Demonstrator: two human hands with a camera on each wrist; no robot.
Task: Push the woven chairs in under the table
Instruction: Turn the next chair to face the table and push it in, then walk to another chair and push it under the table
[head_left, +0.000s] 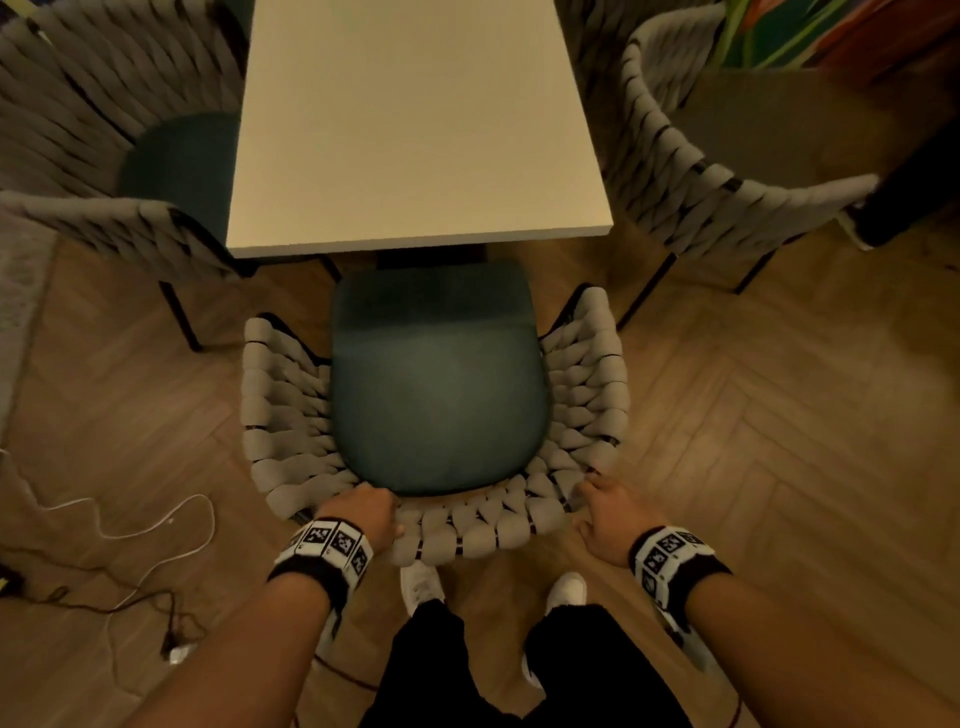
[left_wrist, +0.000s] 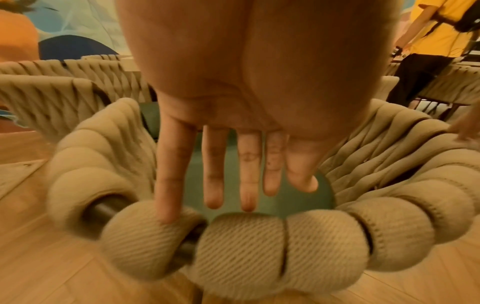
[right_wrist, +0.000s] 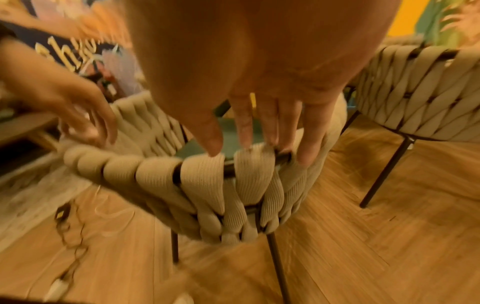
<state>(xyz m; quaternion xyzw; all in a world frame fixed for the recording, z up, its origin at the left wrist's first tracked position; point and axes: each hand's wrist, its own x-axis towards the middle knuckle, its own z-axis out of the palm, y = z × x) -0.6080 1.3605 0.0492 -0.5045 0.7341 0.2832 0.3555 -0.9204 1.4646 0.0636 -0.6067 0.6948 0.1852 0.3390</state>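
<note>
- straight ahead of me and below, the beige rope-woven chair with the teal seat cushion (head_left: 436, 384) faces the white rectangular worktop (head_left: 415, 119); only the front edge of its cushion reaches the near worktop edge, so i judge most of the chair is not yet pushed in.
- the curved back rail lies across my line of travel, side to side, and the push i need runs at right angles to it, away from me toward the worktop.
- my left hand (head_left: 363, 512) is on the left part of the back rail. in the left wrist view its fingers (left_wrist: 168, 185) are straight and spread, the little finger touching a woven loop, the others over the cushion; nothing is gripped.
- my right hand (head_left: 610, 512) is at the right curve of the rail, fingers (right_wrist: 311, 131) also extended with tips on the rope wraps, not closed round anything.
- both hands sit about equally near the chair, one each side of its middle, so i expect an even push to go straight.
- a second woven chair on the left (head_left: 119, 156) and a third woven chair on the right (head_left: 691, 171) flank the worktop; their near legs stand close to the path of this chair's arms, so room is narrow on both sides.
- the herringbone wood floor (head_left: 753, 415) ahead looks free for sliding; loose cables (head_left: 130, 545) lie to my left, well apart from the chair legs.
- a dark worktop base (head_left: 431, 257) shows under the near edge, a likely stop for the seat.
</note>
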